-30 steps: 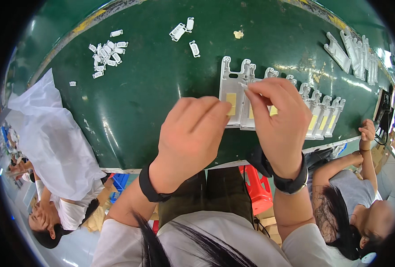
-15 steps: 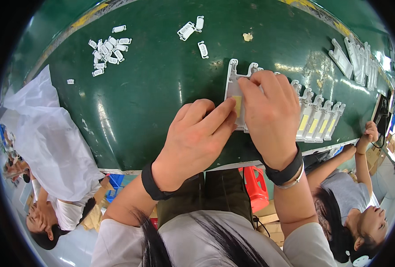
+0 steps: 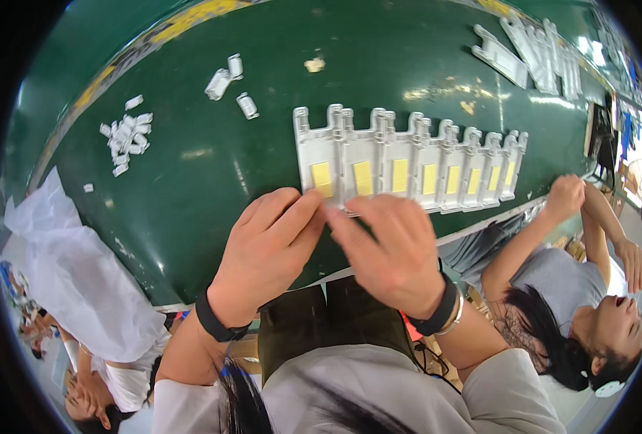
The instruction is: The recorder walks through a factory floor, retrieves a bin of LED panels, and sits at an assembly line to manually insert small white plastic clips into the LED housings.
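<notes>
A row of white plastic panels (image 3: 341, 155) lies side by side, each with a hooked upper end and a yellow rectangular pad (image 3: 399, 176). My left hand (image 3: 267, 242) is at the lower left corner of the leftmost panel (image 3: 312, 148). Its thumb and fingers are pressed together, and whatever lies between them is hidden. My right hand (image 3: 393, 249) is just below the second panel, slightly blurred. Its thumb points toward the left fingertips, apart from the index finger, and nothing shows in its grasp.
Small white plastic clips (image 3: 127, 137) lie in a pile at the left, with 3 more (image 3: 247, 106) farther back. More white panels (image 3: 541, 54) lie at the far right. A white plastic sheet (image 3: 82, 267) hangs over the left table edge. Co-workers sit on both sides.
Both hands have come down from the leftmost panel's face to the row's lower edge, uncovering the yellow pads. The view has shifted right. The right-hand co-worker's hands have moved.
</notes>
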`<state>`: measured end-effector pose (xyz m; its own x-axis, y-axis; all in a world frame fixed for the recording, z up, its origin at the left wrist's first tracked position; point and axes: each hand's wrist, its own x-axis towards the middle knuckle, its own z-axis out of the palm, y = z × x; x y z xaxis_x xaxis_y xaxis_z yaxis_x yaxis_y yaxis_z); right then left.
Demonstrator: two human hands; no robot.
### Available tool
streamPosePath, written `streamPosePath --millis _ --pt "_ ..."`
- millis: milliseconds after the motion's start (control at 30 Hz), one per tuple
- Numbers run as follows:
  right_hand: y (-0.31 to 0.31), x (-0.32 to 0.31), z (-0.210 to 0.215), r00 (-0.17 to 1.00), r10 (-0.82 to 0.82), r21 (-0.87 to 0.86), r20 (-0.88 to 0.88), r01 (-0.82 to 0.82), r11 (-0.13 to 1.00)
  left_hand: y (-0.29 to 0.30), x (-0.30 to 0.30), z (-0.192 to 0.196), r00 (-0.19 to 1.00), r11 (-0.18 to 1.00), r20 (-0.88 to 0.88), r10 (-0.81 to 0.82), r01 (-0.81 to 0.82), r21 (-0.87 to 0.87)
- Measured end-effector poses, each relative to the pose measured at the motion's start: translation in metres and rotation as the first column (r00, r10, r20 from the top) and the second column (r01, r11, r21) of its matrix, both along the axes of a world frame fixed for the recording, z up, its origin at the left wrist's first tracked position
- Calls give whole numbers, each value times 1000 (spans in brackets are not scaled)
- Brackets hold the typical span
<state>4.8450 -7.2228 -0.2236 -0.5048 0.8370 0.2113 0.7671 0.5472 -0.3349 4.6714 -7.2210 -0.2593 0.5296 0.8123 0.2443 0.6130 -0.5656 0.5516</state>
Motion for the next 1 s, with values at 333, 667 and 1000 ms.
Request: streamPosePath --millis 333,667,1000 --pt "-5 17 68 295 -173 -314 -940 -544 778 12 28 18 983 991 -146 -114 102 -85" --pt "-29 58 112 -479 -183 201 -859 -642 740 21 128 30 970 990 -205 -127 110 -91" --pt "19 195 7 -459 -429 -132 -778 -548 826 49 210 20 986 998 -160 -39 45 32"
